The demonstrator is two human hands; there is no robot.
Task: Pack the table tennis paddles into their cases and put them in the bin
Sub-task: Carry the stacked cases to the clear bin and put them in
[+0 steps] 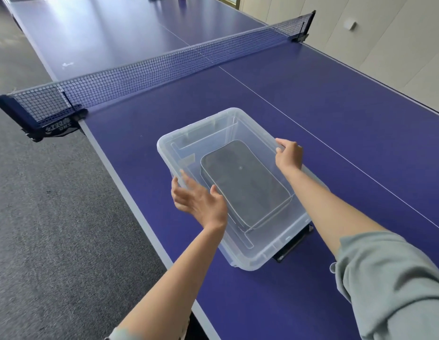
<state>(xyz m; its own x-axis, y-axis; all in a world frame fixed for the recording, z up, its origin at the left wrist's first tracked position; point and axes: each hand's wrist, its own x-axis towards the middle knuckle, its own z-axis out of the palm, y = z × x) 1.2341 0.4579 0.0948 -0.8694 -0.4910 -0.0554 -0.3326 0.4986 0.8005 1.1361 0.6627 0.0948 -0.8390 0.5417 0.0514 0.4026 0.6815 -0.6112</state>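
Note:
A clear plastic bin (179,141) stands on the blue table tennis table (311,114) near its left edge. Inside it lies a dark grey rectangular paddle case (245,185), zipped shut, flat on the bottom. My right hand (288,154) grips the bin's right rim, fingers curled over the edge. My left hand (198,200) is at the bin's left rim with the fingers spread and straight, touching or just beside the rim; the thumb reaches over the inside. No loose paddle is in view.
The net (164,67) crosses the table beyond the bin, clamped at a post (49,121) on the left. A black object (294,244) sticks out from under the bin's near right corner. Grey carpet (54,229) lies left of the table, a pale wall right.

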